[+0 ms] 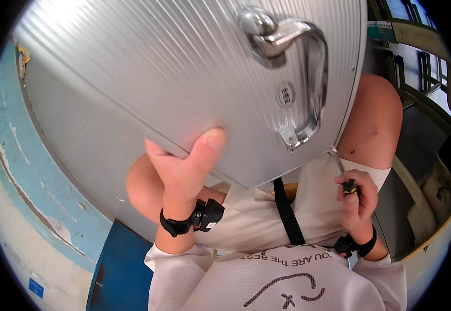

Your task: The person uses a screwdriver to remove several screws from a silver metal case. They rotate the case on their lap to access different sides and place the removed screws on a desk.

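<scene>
At the left, a peeling blue wall (54, 166) is seen. The near-left edge of a ribbed silver panel (184, 78) is gripped by the left hand (184, 168), thumb laid on its face. A chrome handle (320, 72) is fixed toward the panel's right. Further right, a screwdriver (350, 186) is clasped in the right hand (363, 199), shaft directed at the panel's near-right corner; tip contact cannot be told for certain.

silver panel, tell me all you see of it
The silver panel looks like metal, finely ridged. Its face bears a shiny curved handle and an oval badge. It slants above the person's lap, one corner lowest, its top out of view. The left hand holds its left edge, thumb on the face; a screwdriver in the right hand points at its lower edge, contact unclear.
</scene>
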Tool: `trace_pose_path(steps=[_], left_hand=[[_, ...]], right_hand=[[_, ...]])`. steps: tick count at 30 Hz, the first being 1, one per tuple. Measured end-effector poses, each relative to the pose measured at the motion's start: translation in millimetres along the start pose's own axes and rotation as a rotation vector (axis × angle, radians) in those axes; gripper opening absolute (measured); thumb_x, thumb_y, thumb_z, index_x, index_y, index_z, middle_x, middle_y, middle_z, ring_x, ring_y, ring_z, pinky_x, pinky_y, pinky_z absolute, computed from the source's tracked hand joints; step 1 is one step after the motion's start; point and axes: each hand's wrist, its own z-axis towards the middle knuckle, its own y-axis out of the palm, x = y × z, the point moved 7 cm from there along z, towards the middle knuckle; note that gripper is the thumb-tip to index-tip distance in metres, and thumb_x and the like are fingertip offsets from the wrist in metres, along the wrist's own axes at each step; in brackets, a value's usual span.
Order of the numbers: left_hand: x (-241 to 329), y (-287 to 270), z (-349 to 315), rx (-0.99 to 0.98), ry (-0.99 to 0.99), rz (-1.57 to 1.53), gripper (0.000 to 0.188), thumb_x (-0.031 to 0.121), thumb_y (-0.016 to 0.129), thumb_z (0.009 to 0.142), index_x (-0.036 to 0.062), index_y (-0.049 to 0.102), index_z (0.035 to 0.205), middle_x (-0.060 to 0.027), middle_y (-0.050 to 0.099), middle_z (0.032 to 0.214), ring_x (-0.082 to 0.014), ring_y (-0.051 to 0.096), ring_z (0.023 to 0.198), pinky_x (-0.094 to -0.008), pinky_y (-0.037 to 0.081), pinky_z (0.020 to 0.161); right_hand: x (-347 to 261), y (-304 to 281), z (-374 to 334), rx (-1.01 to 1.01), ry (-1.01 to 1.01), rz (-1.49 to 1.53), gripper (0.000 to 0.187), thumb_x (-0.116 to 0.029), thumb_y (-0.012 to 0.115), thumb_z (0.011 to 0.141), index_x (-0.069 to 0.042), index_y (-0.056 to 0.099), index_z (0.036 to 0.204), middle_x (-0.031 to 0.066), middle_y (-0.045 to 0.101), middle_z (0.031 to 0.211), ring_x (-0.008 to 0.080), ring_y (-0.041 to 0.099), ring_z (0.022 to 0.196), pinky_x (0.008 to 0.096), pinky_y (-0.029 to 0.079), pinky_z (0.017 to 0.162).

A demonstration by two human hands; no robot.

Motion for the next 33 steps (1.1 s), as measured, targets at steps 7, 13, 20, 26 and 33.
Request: trace_pose_path(steps=[7, 13, 20, 26, 33], left_hand=[[-12, 2, -23, 0.002, -0.081, -0.033, 0.043, 0.014, 0.083, 0.075, 0.0019, 0.058, 0.108, -0.0041, 0.065, 0.099, -0.0116, 0.060, 0.085, -0.0281, 0.050, 0.076], [-16, -4, -35, -0.013, -0.115, -0.020, 0.048, 0.014, 0.081, 0.076, 0.0006, 0.055, 0.113, -0.0064, 0.063, 0.103, -0.0144, 0.060, 0.089, -0.0303, 0.050, 0.079], [-17, -13, -38, 0.005, -0.133, 0.001, 0.053, 0.015, 0.079, 0.077, -0.0009, 0.050, 0.119, -0.0090, 0.062, 0.108, -0.0176, 0.060, 0.093, -0.0330, 0.051, 0.082], [-20, -21, -36, 0.049, -0.144, 0.013, 0.058, 0.016, 0.077, 0.078, -0.0022, 0.047, 0.124, -0.0112, 0.060, 0.113, -0.0204, 0.060, 0.097, -0.0353, 0.052, 0.084], [-11, -29, -20, 0.137, -0.139, 0.041, 0.064, 0.016, 0.075, 0.079, -0.0037, 0.043, 0.130, -0.0138, 0.058, 0.118, -0.0237, 0.061, 0.101, -0.0380, 0.052, 0.087]], right_hand=[[3, -28, -3, -0.002, -0.027, -0.165, 0.041, -0.037, 0.056, 0.094, 0.004, 0.061, 0.092, 0.0073, 0.060, 0.068, 0.0145, 0.051, 0.054, 0.0268, 0.039, 0.052], [2, -30, 1, 0.032, -0.103, -0.176, 0.049, -0.043, 0.050, 0.098, 0.004, 0.060, 0.089, 0.0082, 0.061, 0.066, 0.0135, 0.051, 0.051, 0.0255, 0.038, 0.049], [7, -34, 2, 0.059, -0.038, -0.174, 0.053, -0.046, 0.047, 0.100, 0.004, 0.060, 0.088, 0.0082, 0.063, 0.070, 0.0121, 0.051, 0.050, 0.0248, 0.038, 0.049], [6, -25, 9, 0.024, -0.054, -0.174, 0.053, -0.046, 0.046, 0.100, 0.003, 0.060, 0.088, 0.0076, 0.062, 0.068, 0.0115, 0.051, 0.050, 0.0245, 0.037, 0.048], [14, -27, 0, 0.039, 0.032, -0.067, 0.044, -0.041, 0.052, 0.098, 0.003, 0.056, 0.097, 0.0054, 0.058, 0.078, 0.0086, 0.050, 0.057, 0.0225, 0.037, 0.052]])
